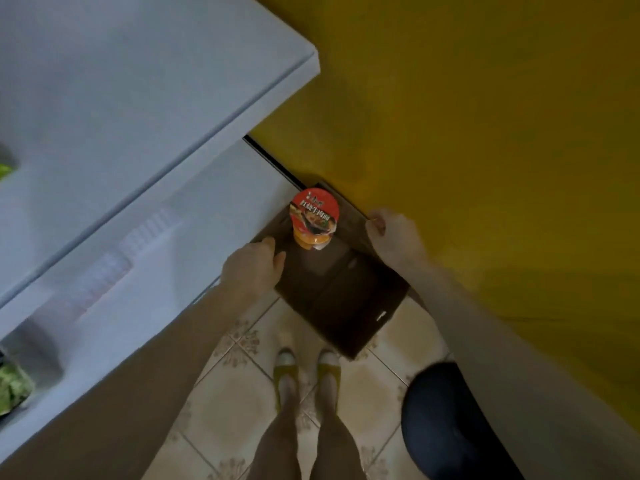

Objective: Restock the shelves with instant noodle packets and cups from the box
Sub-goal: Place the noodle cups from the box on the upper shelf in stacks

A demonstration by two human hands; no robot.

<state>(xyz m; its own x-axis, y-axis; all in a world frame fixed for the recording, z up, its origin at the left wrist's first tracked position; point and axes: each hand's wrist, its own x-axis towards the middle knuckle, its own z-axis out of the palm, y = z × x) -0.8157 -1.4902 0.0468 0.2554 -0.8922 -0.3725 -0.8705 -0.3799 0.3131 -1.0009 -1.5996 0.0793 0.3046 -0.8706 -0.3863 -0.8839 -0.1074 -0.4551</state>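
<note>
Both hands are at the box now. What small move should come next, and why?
Probably the left hand should leave the box rim and close around the noodle cup. The cup stands upright inside the box, the only item visible there, right beside that hand, while the right hand holds the opposite rim.

place: most likely a small shop, at the end of a shelf unit
shelving: white shelves [138, 98] stacked in tiers
shelf edge: a row of pale tags [149, 230], too blurred to read
stock: green packets [14, 386] on the shelves at the left edge; a noodle cup [313, 216] in an open cardboard box [346, 306]
room: patterned floor tiles [225, 393] under the box, plain yellow wall [485, 133] beside it
</note>
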